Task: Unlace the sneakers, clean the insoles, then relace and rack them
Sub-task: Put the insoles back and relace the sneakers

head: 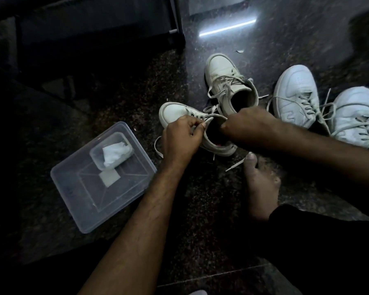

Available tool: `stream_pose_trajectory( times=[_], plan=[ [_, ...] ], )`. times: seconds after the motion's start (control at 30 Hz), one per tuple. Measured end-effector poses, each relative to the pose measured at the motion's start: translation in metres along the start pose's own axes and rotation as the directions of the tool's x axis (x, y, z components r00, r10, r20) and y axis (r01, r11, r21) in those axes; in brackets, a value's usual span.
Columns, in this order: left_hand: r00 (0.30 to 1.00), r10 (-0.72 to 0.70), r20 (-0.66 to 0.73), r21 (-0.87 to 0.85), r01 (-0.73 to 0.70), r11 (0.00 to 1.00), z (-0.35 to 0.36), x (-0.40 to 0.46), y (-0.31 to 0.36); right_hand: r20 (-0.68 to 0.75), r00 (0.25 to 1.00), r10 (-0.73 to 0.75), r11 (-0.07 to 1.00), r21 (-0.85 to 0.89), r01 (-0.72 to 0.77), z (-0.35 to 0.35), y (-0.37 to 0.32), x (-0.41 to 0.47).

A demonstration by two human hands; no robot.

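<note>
A bare foot [261, 184] rests on the dark stone floor [200, 241] nearest the person. To its left sits a clear plastic tub [124, 201] with a smaller tub [96, 155] holding a white cloth [115, 153]. Just beyond, the left hand [180, 138] pinches a lace [207, 120] of the near sneaker [175, 112]. The right hand [249, 124] reaches into its opening, fingers curled over the collar; I cannot tell what they hold. Behind stands its mate [224, 75]; a whiter pair [328, 107] lies to the right.
</note>
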State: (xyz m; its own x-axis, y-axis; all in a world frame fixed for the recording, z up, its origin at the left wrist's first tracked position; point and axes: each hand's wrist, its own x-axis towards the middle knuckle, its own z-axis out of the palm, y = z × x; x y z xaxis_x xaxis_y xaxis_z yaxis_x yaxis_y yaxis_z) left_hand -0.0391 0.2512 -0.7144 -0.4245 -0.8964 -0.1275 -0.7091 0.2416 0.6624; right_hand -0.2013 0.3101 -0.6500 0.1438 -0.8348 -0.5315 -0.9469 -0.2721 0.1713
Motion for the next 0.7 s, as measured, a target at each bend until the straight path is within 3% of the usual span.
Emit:
stream_pose_trajectory(
  times=[0.13,0.2,0.23,0.5,0.7],
  plan=[
    [1.000,0.012,0.010,0.021,-0.012,1.000,0.001,-0.001,0.003,0.155,0.983,-0.096,0.994,0.065,0.086,0.007,-0.008,0.009],
    [1.000,0.010,0.013,0.038,-0.010,0.999,0.001,-0.002,0.006,0.266,0.963,-0.038,0.976,0.218,-0.022,0.009,-0.006,0.014],
    [1.000,0.004,0.010,0.037,-0.005,0.999,0.002,-0.002,0.007,0.288,0.957,-0.036,0.978,0.207,-0.025,0.012,-0.008,0.015],
    [0.999,0.033,0.040,0.053,-0.035,0.998,0.007,-0.003,0.014,0.036,0.996,-0.082,0.996,-0.038,0.083,0.014,-0.015,0.020],
    [0.998,0.058,0.033,0.078,-0.061,0.995,0.010,-0.006,0.013,0.140,0.941,-0.308,0.918,-0.216,0.332,0.016,-0.009,0.017]
  ],
)
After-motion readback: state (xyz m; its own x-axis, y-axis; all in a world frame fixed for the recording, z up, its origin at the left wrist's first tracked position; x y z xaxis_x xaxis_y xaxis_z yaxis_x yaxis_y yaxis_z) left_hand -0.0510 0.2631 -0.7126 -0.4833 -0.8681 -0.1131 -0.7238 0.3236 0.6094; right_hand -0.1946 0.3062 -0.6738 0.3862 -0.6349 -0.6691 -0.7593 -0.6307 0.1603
